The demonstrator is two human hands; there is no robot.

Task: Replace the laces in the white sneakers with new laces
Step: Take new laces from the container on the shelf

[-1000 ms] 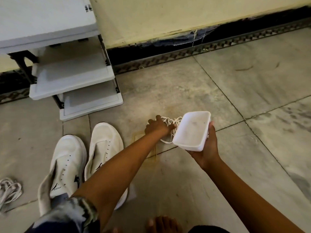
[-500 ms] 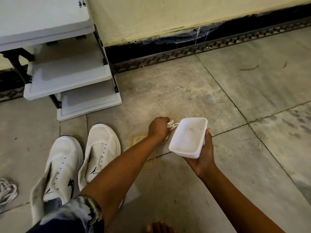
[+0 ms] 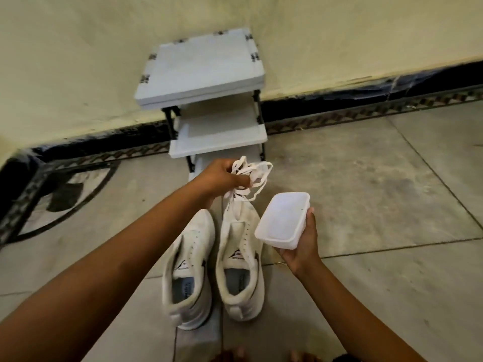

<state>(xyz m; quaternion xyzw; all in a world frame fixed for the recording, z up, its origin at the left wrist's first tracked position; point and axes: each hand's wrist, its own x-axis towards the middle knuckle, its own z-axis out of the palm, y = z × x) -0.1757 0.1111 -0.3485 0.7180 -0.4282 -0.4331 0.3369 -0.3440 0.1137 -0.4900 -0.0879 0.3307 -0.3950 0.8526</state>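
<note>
The two white sneakers [image 3: 235,257] stand side by side on the floor [image 3: 366,192], close to us, heels our way. We see little holes and no laces in them, so we think they are ready for new ones.

Just right of the sneakers, the right hand [image 3: 300,246] holds a white plastic box [image 3: 283,219] up off the floor. Its fingers [image 3: 309,212] curl around the box edge. The box looks empty, so we think the laces came from it.

Just past the sneaker toes, the left hand [image 3: 222,178] grips a bunch of white laces [image 3: 257,176] in closed fingers [image 3: 243,180]. Loops hang down over the right sneaker. Held high like that, they should not drag on the floor.

Past the sneakers stands a white shelf [image 3: 203,71] against the wall [image 3: 78,61]. Its low board is close to the toes, so there is little room that way. Right of the sneakers we see wide floor tiles, a good spot for the box.
</note>
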